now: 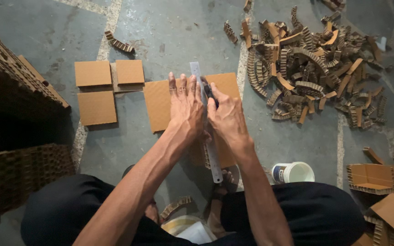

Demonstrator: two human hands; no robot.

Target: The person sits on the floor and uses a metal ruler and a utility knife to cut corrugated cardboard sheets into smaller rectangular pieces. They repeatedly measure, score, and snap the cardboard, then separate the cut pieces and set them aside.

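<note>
Seated on the stone floor [169, 36], the person has the left hand [185, 107] spread flat, pinning a steel ruler [208, 136] along the cardboard sheet [158, 102] so it cannot slip; the right hand [226, 116] is closed around a knife [209, 94] against the ruler's edge. Beyond the sheet's left edge lie cut squares [95, 107]; far right, offcut strips [315, 64]

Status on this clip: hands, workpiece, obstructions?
Left hand pins metal ruler on brown cardboard sheet. Right hand grips dark knife. Nothing obstructing.
</note>
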